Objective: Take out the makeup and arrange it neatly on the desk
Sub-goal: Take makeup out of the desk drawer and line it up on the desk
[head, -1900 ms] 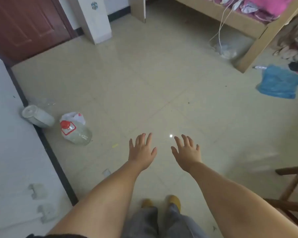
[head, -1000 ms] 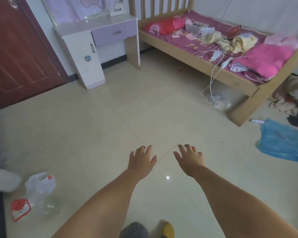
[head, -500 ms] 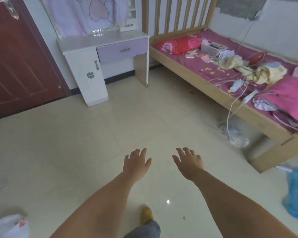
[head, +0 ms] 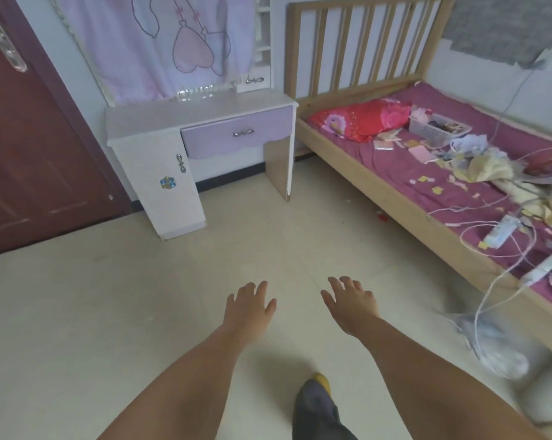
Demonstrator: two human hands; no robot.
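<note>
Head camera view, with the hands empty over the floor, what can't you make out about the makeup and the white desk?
- Purple drawer of the white desk: closed front hides its contents.
- White cabinet door: closed as well.
- White plastic basket on the purple bed: contents too small to identify.
- Makeup: none recognisable.
- Left hand, right hand: palms face away.

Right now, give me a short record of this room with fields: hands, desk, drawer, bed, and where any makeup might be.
left hand: open, fingers spread, holds nothing
right hand: open, holds nothing
desk: white, against the far wall between the door and the bed; its top looks bare
drawer: lilac front, closed
cabinet door: below the desktop on the left, closed
bed: cluttered with a red pillow, a white basket, cables and clothes
makeup: none clearly visible; the basket's contents are too small to tell
</note>
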